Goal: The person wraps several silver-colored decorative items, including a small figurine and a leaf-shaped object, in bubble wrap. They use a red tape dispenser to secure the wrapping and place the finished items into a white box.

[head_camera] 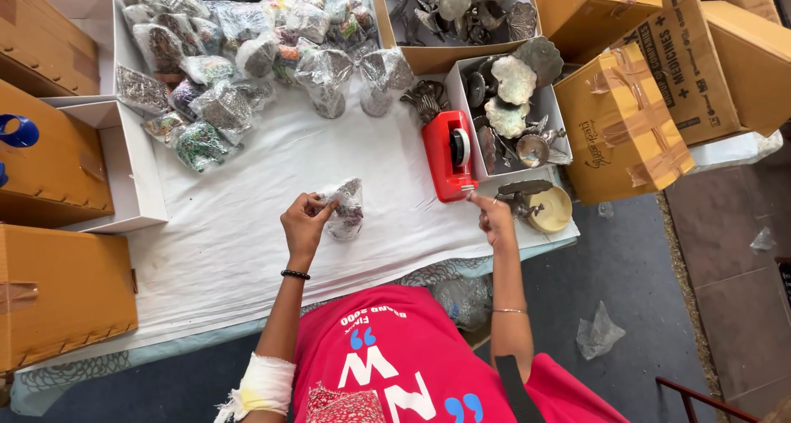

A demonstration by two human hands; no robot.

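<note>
My left hand (pixel 306 222) grips a small object wrapped in clear plastic (pixel 346 210), holding it just above the white cloth on the table (pixel 247 225). My right hand (pixel 493 215) reaches toward the front end of a red tape dispenser (pixel 449 154), with the forefinger and thumb pinched together at its cutter; whether a strip of tape is between them is too small to tell. A black bead bracelet sits on my left wrist and a thin bangle on my right forearm.
A heap of plastic-wrapped items (pixel 239 60) lies at the back of the table. White and brown cardboard boxes (pixel 511 102) hold metal ornaments. Closed brown cartons (pixel 622 126) stand to the right and stacked wooden-brown boxes (pixel 58 291) to the left. A crumpled plastic scrap (pixel 599 331) lies on the floor.
</note>
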